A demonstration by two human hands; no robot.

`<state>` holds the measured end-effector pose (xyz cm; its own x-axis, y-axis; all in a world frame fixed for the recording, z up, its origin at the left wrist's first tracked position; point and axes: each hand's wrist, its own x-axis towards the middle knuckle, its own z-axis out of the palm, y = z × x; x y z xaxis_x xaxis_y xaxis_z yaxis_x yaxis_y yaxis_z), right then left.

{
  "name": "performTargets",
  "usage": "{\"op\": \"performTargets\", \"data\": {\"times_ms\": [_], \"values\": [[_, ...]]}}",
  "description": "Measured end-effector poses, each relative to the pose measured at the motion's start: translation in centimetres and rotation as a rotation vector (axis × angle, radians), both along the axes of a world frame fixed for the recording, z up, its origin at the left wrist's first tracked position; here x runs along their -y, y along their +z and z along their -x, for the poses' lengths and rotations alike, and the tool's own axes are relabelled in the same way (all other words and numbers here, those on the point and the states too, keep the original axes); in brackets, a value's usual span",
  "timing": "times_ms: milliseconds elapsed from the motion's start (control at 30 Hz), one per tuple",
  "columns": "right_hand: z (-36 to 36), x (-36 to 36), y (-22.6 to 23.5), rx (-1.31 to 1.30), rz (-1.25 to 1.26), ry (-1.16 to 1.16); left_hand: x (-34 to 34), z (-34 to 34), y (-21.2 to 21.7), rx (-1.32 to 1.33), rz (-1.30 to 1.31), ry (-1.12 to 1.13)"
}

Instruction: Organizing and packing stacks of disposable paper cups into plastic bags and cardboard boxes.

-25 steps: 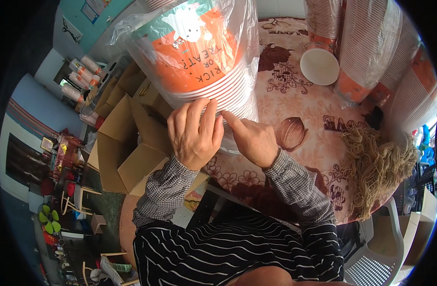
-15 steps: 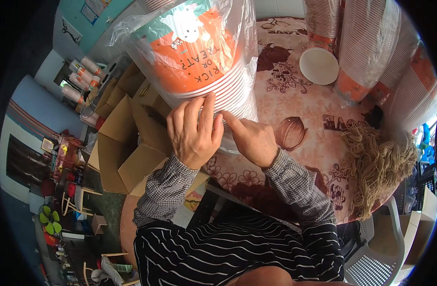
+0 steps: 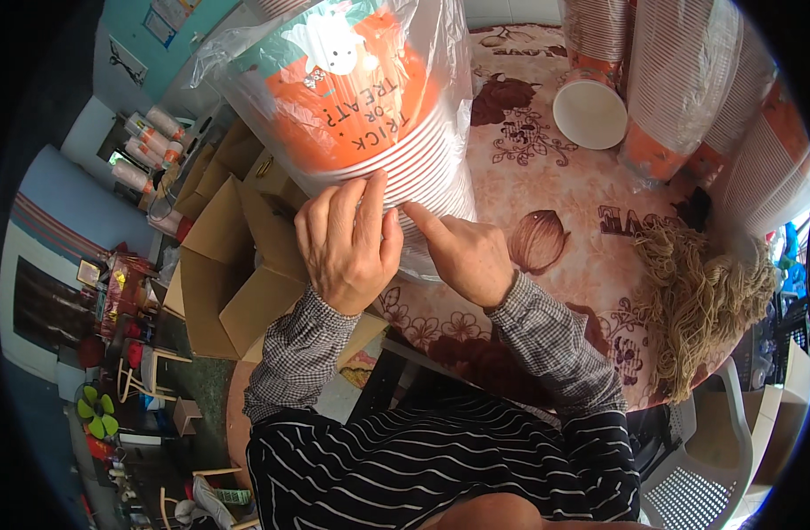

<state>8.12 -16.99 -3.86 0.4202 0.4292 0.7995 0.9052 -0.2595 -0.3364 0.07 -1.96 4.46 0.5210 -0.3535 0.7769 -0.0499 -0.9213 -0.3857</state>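
Barely any change from a moment ago: left hand (image 3: 345,240) still lies flat, fingers spread, on the plastic-wrapped stack of orange paper cups (image 3: 361,106) at the table's near left edge. Right hand (image 3: 462,256) keeps poking its forefinger into the wrap, so it's still being worked open.

We wear a shirt with small black-and-white checked sleeves (image 3: 303,353) buttoned at the cuffs, under a black vest with thin white stripes (image 3: 440,459); our left hand (image 3: 348,243) and right hand (image 3: 467,256) are bare.
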Motion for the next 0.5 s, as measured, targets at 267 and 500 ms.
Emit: {"op": "performTargets", "data": {"times_ms": [267,500], "values": [[-0.05,-0.13,-0.29,-0.010,-0.006,-0.008,0.00,0.17,0.22,-0.003,0.016,0.002],[0.02,-0.10,-0.16,-0.014,-0.006,-0.001,0.40,-0.05,0.71,0.000,0.004,0.027]]}}
